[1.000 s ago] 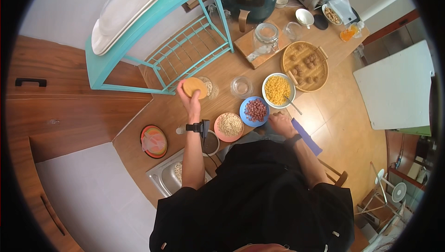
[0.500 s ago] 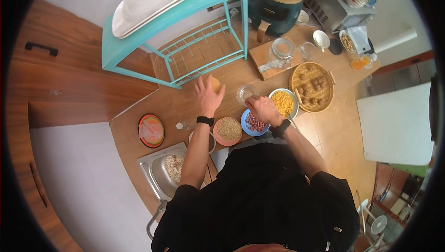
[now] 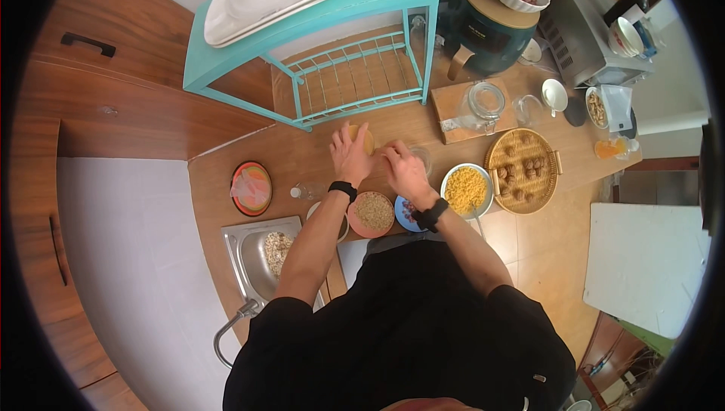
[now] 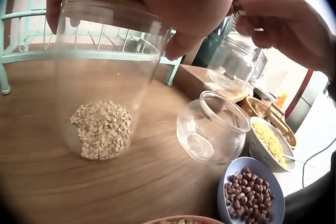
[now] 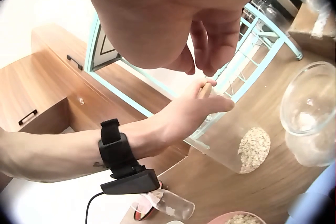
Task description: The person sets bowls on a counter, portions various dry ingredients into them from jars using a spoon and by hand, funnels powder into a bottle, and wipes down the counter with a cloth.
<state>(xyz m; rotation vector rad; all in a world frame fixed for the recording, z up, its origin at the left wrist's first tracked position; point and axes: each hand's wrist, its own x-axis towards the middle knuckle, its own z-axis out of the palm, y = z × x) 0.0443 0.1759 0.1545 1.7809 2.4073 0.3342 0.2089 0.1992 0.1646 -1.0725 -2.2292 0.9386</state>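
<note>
My left hand (image 3: 350,160) grips the round wooden lid (image 3: 365,139) from above, at the mouth of a tall clear jar (image 4: 113,77). Rolled oats (image 4: 102,132) lie in the bottom of this jar, which stands upright on the wooden counter. Close to its right is my right hand (image 3: 408,173), raised, with fingers loosely bent and nothing visible in them. Below the right hand sits a round, open glass jar (image 4: 210,129). A blue bowl (image 4: 279,199) of reddish peanuts and a white bowl (image 4: 264,157) of yellow grains with a spoon stand nearer the body.
A turquoise rack (image 3: 377,4) stands behind the jar. Along the front edge are a pink bowl (image 3: 353,222) of oats and a metal sink (image 3: 240,241). To the right are a woven tray (image 3: 550,184) and a clip-top glass jar (image 3: 483,107). A small clear bottle (image 3: 303,191) lies on the left.
My right hand has come up from beside the peanut bowl, leftward past the round glass jar, to near my left hand. The left hand keeps the wooden lid. The head view has shifted.
</note>
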